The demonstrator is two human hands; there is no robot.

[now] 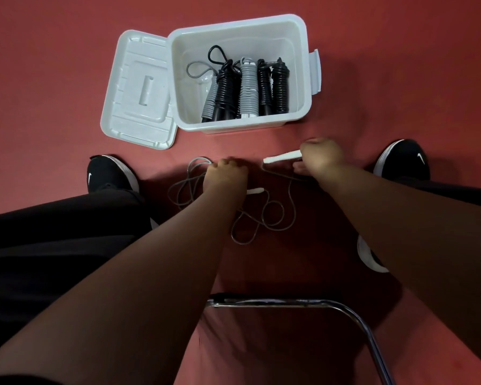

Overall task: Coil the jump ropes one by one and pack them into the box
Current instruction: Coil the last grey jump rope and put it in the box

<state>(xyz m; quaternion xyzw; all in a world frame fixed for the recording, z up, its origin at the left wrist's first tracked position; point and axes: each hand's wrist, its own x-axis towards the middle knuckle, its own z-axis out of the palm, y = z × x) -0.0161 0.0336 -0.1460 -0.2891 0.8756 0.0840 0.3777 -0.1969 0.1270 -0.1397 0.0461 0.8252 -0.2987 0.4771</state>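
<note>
Our right hand [321, 158] grips 1 white handle [282, 157] just in front of the box [242, 125]. Our left hand [225, 177] curls round the grey cord [200, 158] beside it. We judge the risk to be a knot: the cord lies in crossing loops, and a hard pull could cinch them or drag the other handle [254, 191] into a snag. The jump rope looks thin and slack, sprawled on the red floor [53, 79] before the box, where 5 coiled ropes [247, 90] already lie.
</note>
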